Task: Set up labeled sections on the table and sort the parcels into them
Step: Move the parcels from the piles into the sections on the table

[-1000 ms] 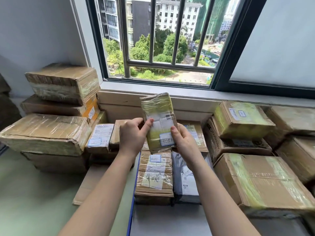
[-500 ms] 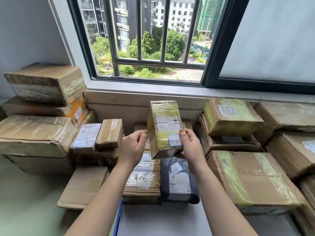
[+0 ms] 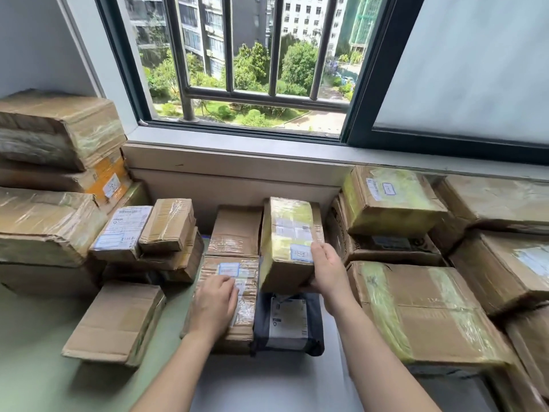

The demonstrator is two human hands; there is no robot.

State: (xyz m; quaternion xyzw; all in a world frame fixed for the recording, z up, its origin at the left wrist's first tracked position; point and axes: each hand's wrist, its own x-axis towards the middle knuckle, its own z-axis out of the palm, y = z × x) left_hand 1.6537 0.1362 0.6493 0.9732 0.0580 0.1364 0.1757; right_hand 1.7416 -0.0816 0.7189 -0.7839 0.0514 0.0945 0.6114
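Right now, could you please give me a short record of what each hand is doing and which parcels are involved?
Left hand: rests on the flat taped parcel
Right hand: grips the yellow-taped box at its near right corner
Nearer than box: grey mailer bag, label up
Right side: large taped carton
Behind: barred window

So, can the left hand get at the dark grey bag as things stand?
Probably yes. The left hand rests on the taped parcel right beside the dark grey bag, whose near part lies uncovered; only its far end is hidden by the yellow-taped box in the right hand.
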